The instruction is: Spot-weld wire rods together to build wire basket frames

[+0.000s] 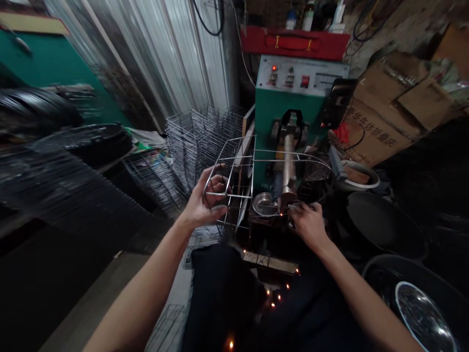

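My left hand [210,198] is wrapped round the near left end of a wire rack [240,195], its fingers curled among the thin metal rods. The rack reaches rightward to a welding machine [289,132] with a green body and a thick copper-coloured electrode arm [289,168]. Just right of the arm's lower tip is my right hand [306,217], its fingers pinched together; what they hold is too small and dark to make out. A glowing spot shows at the tip, and several orange sparks [279,297] fall over my dark trousers.
Stacked wire racks [201,142] stand at the left, by a corrugated metal wall. A red toolbox [296,43] lies on the machine. To the right are a cardboard box [377,127], a round metal bowl [361,176] and dark basins [384,222]. A small metal dish [264,204] sits below the arm.
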Demonstrator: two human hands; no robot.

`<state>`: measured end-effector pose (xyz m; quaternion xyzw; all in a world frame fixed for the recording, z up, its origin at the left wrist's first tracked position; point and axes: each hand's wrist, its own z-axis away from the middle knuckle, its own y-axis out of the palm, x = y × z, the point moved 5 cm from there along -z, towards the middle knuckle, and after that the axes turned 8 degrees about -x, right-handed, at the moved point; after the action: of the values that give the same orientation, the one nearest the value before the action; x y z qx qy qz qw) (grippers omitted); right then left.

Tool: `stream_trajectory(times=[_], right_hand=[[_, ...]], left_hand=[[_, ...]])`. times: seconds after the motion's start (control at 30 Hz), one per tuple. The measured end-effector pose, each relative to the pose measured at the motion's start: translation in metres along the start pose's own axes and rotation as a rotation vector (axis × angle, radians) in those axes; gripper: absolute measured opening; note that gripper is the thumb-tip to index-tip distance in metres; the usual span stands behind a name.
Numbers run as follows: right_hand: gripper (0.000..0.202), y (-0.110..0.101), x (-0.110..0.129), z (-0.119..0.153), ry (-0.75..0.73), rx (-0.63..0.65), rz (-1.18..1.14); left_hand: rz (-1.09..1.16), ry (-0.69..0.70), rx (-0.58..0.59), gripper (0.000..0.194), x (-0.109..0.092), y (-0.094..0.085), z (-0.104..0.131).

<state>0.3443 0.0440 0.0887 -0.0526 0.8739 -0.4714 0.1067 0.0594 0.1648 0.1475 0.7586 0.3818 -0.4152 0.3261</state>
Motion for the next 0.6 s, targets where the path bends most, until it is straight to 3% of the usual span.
stream_trajectory(times=[0.1, 0.17, 0.27, 0.33, 0.4, 0.5, 0.53, 0.6], right_hand=[[0.021, -0.033, 0.026, 0.03, 0.008, -0.141, -0.024], [0.019, -0.047, 0.053, 0.058, 0.015, -0.222, -0.177], [0.023, -0.041, 0.093, 0.103, -0.011, -0.156, -0.446], [0.029, -0.023, 0.111, 0.131, -0.075, -0.061, -0.512], [0.032, 0.002, 0.122, 0.151, -0.176, 0.035, -0.521], [0.038, 0.035, 0.132, 0.157, -0.33, 0.039, -0.553], [0.041, 0.039, 0.136, 0.153, -0.364, 0.004, -0.567], [0.045, 0.038, 0.145, 0.139, -0.405, -0.065, -0.596]], left_hand=[[-0.002, 0.006, 0.031, 0.1, -0.01, 0.007, 0.02], [-0.03, 0.027, 0.016, 0.103, -0.021, 0.006, 0.038], [-0.051, 0.054, -0.074, 0.105, -0.043, -0.013, 0.072], [-0.036, 0.076, -0.217, 0.105, -0.057, -0.046, 0.101], [-0.044, 0.071, -0.503, 0.099, -0.067, -0.096, 0.144], [-0.075, -0.097, -1.139, 0.054, -0.071, -0.176, 0.247], [-0.066, -0.163, -1.308, 0.047, -0.07, -0.192, 0.285], [-0.002, -0.28, -1.556, 0.041, -0.061, -0.207, 0.354]])
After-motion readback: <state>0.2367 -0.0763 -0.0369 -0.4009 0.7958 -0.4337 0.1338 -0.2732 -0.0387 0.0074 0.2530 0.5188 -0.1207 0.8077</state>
